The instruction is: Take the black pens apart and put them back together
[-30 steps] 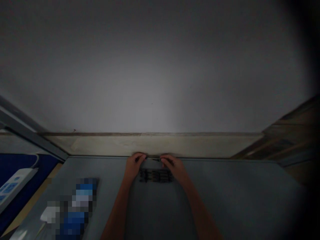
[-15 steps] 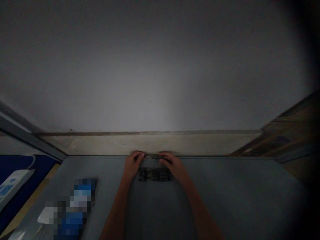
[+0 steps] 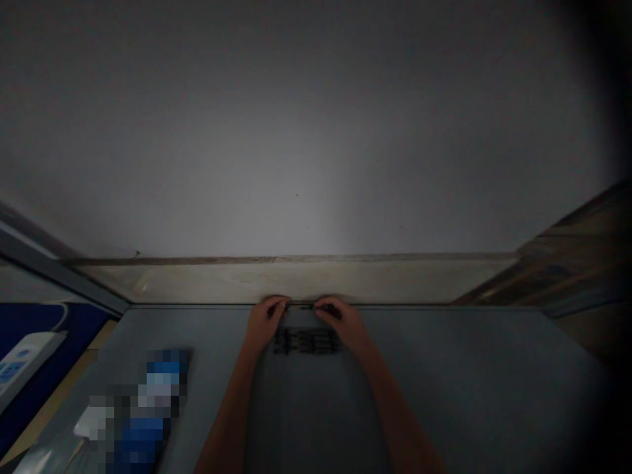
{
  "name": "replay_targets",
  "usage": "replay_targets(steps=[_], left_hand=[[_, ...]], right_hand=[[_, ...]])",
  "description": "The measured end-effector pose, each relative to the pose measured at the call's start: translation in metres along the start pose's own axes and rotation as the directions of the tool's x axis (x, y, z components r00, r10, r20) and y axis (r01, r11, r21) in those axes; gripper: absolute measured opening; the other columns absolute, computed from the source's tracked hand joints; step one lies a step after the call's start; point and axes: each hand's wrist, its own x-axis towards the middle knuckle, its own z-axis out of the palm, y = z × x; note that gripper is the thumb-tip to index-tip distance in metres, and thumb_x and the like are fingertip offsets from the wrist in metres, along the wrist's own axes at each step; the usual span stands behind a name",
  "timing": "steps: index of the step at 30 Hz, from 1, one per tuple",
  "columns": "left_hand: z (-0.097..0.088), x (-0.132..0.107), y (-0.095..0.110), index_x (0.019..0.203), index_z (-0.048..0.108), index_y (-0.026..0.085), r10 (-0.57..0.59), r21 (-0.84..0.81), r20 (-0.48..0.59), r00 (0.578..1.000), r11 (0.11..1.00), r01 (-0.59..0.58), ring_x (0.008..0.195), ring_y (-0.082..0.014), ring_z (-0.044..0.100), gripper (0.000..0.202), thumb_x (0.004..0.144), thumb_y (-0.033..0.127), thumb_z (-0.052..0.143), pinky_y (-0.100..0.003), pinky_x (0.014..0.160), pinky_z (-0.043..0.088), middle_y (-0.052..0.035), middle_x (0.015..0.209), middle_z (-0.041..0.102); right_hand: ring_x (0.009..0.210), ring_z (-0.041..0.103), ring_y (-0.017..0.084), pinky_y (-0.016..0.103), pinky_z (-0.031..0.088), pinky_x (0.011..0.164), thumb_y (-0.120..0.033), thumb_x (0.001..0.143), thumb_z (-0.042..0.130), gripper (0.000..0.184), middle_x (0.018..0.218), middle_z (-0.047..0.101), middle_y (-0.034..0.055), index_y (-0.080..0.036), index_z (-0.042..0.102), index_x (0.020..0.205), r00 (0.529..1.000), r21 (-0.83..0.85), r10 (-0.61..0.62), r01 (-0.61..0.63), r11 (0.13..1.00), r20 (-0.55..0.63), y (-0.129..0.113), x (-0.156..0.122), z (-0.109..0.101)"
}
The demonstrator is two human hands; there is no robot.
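Note:
My left hand and my right hand are near the far edge of the grey table, fingers pinched. Between their fingertips lies a thin, dark, pen-like stick, one end at each hand. Its exact kind is too dim and small to make out. Just nearer to me, between my wrists, several similar dark sticks lie side by side in a row on the table.
A pale wall rises behind the grey table. At left lie a blurred-out blue, phone-like object and a white block with a cable. Farther left, a white power strip rests on a blue surface.
The stick between my hands sits slightly closer to the table's far edge, and the fingertips have shifted a little. The row of sticks looks the same.

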Motion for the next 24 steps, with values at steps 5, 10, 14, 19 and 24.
replay_targets(steps=[5, 10, 14, 19, 24], left_hand=[[0.004, -0.002, 0.004, 0.09, 0.076, 0.034, 0.058, 0.053, 0.015, 0.998, 0.997, -0.059, 0.079, -0.0231, 0.07, 0.022, 0.087, 0.044, 0.056, -0.04, 0.078, 0.057, 0.0016, 0.083, 0.077], [0.009, -0.001, 0.002, 0.087, 0.076, 0.039, 0.129, 0.043, 0.054, 0.99, 0.99, -0.131, 0.091, -0.0241, 0.07, 0.011, 0.08, 0.039, 0.068, -0.041, 0.089, 0.055, 0.0038, 0.092, 0.078], [0.011, 0.001, -0.002, 0.089, 0.076, 0.033, 0.162, 0.06, 0.046, 0.986, 0.985, -0.165, 0.09, -0.0217, 0.07, 0.012, 0.082, 0.036, 0.066, -0.039, 0.088, 0.055, 0.0001, 0.092, 0.078], [0.011, 0.001, -0.003, 0.093, 0.074, 0.029, 0.163, 0.064, 0.057, 0.985, 0.984, -0.166, 0.095, -0.0206, 0.069, 0.015, 0.086, 0.035, 0.063, -0.036, 0.091, 0.052, -0.0018, 0.097, 0.077], [0.012, 0.001, -0.004, 0.093, 0.074, 0.024, 0.161, 0.132, 0.047, 0.986, 0.977, -0.166, 0.093, -0.0204, 0.068, 0.021, 0.089, 0.037, 0.058, -0.036, 0.09, 0.051, -0.0032, 0.096, 0.076]], right_hand=[[0.093, 0.067, 0.024, 0.038, 0.048, 0.088, -0.034, 0.084, 0.064, 0.015, 0.095, 0.075, 0.0025, -0.027, 0.074, 0.093, 0.999, 0.007, -0.034, 0.034, 0.999, 0.011, -0.002, 0.0, 0.001], [0.097, 0.066, 0.024, 0.036, 0.047, 0.091, -0.03, 0.083, 0.066, 0.014, 0.098, 0.074, 0.0027, -0.026, 0.074, 0.093, 0.997, 0.033, -0.074, 0.073, 0.997, 0.035, 0.002, 0.001, 0.003], [0.081, 0.066, 0.021, 0.033, 0.049, 0.078, -0.035, 0.083, 0.068, 0.029, 0.085, 0.072, 0.0006, -0.027, 0.071, 0.11, 1.0, 0.033, -0.018, 0.017, 0.999, 0.021, 0.006, 0.001, 0.003], [0.079, 0.067, 0.021, 0.033, 0.049, 0.077, -0.037, 0.089, 0.06, 0.022, 0.08, 0.073, 0.0017, -0.025, 0.075, 0.099, 0.999, 0.028, 0.01, -0.011, 1.0, 0.033, 0.006, 0.001, 0.001], [0.093, 0.069, 0.025, 0.039, 0.049, 0.088, -0.036, 0.082, 0.068, 0.016, 0.095, 0.077, 0.0027, -0.027, 0.077, 0.09, 1.0, 0.016, -0.005, 0.005, 1.0, -0.004, 0.002, 0.001, 0.0]])
